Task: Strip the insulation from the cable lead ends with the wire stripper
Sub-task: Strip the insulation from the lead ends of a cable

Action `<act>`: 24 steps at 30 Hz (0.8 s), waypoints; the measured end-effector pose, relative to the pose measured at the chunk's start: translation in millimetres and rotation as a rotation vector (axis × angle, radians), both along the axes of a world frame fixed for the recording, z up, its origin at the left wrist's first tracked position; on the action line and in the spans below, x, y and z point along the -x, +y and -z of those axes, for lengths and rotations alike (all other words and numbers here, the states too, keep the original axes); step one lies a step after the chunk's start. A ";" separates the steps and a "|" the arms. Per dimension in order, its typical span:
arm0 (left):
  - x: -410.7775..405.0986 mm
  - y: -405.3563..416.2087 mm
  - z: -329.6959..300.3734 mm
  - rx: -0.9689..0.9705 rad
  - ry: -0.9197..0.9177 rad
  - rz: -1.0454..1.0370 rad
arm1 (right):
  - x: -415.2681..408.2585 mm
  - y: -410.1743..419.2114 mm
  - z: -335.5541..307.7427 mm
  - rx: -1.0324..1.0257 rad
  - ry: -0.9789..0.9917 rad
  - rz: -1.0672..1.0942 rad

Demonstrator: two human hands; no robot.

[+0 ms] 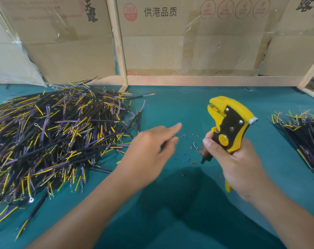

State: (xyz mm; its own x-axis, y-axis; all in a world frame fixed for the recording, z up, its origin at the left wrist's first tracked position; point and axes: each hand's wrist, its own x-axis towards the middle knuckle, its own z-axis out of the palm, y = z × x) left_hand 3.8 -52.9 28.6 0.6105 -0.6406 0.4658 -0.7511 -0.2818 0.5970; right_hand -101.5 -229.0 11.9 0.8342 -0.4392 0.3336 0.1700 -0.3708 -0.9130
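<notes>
The right hand (237, 159) gripped the yellow wire stripper (229, 123) upright, while the blurred left hand (152, 150), forefinger outstretched, hovered beside the cable pile (53, 133); whether it held anything was unclear.

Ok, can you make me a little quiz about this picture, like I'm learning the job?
1. True or false: the right hand grips the yellow wire stripper.
2. Where is the bigger pile of cables? A) left of the hands B) right of the hands C) on the cardboard boxes
3. What tiny bits lie on the green table between the left hand and the right hand?

Key: 1 true; 2 A; 3 snipped bits of wire covering.
</notes>
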 end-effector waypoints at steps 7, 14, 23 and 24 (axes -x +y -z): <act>-5.5 7.5 -10.8 -0.091 -0.185 -0.037 | 3.6 -1.6 -4.4 -0.643 0.286 -0.457; -4.6 8.6 -14.4 -0.106 -0.174 -0.048 | 7.0 1.4 -10.9 -0.692 0.407 -0.562; -2.8 6.9 -8.3 -0.192 -0.160 -0.022 | 6.7 14.0 -7.0 -0.738 0.389 -0.614; -2.7 6.8 -8.3 -0.195 -0.159 -0.023 | 6.8 14.9 -6.5 -0.730 0.389 -0.621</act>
